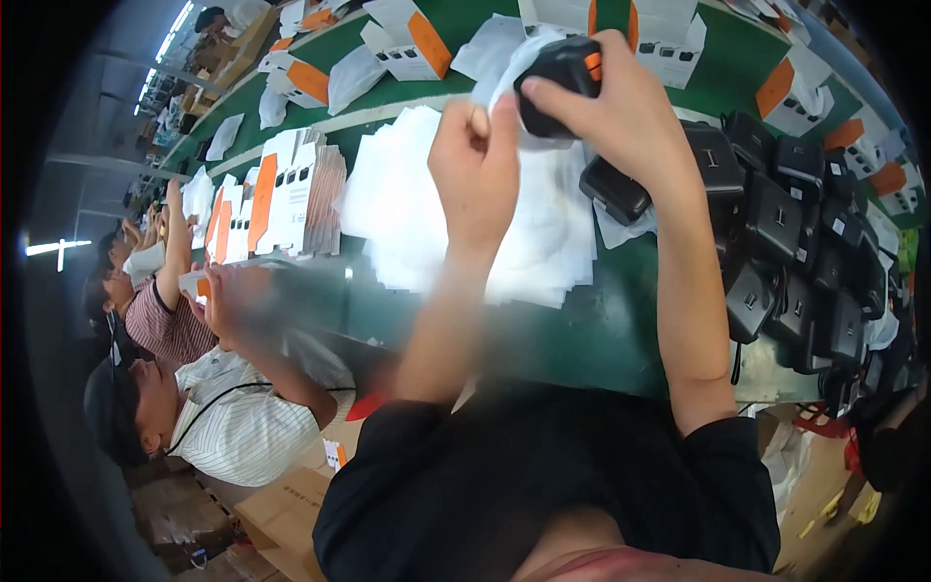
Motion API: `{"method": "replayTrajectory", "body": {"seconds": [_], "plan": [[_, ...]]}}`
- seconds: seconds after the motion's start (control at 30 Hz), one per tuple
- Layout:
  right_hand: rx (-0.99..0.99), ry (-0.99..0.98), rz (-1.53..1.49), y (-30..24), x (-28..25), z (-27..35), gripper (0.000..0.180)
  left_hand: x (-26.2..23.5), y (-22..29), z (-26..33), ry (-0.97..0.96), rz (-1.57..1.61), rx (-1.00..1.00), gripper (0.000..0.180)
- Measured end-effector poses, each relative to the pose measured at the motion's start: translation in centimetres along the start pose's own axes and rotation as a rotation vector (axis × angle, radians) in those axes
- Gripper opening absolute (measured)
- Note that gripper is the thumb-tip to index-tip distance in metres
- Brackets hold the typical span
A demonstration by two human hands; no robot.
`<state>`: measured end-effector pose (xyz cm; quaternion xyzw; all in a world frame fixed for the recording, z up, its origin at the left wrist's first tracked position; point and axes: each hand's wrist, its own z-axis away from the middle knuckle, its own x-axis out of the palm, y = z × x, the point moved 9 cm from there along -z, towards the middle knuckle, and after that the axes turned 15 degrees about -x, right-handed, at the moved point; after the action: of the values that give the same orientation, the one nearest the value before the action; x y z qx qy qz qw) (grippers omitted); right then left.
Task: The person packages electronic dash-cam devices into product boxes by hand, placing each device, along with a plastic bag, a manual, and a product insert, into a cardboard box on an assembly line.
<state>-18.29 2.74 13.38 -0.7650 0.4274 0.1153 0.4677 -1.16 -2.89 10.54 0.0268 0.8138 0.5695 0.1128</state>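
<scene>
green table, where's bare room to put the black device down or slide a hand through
On the green table, one bare patch lies between the white bag stack and the black device pile, toward the near edge. A bare strip runs between the folded cartons and the bags. The right side is crowded with black devices.

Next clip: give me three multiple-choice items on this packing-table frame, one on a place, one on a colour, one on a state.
1. Where does the pile of black devices lie?
A. to the person's right
B. to the person's left
C. on the floor

2. What colour marks the white cartons?
A. blue
B. orange
C. purple

3. What is the right hand doing?
A. resting flat on the table
B. hanging free
C. gripping a black device

Answers: 1 A, the pile sits at the right of the green table. 2 B, orange panels show on the cartons. 3 C, fingers close round it, while the left hand pinches the white wrap.
</scene>
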Motion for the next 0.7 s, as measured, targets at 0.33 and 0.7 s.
{"method": "replayTrajectory", "body": {"seconds": [0.33, 0.7], "plan": [[0.056, 0.221, -0.182, 2.3, -1.5, -0.1, 0.067, 2.1, -0.9, -2.1, -0.104, -0.233, -0.19, 0.029], [0.108, 0.389, -0.675, 5.0, -1.1, -0.4, 0.043, 2.8, -1.7, -3.6, -0.073, 0.027, -0.257, 0.026]]}}
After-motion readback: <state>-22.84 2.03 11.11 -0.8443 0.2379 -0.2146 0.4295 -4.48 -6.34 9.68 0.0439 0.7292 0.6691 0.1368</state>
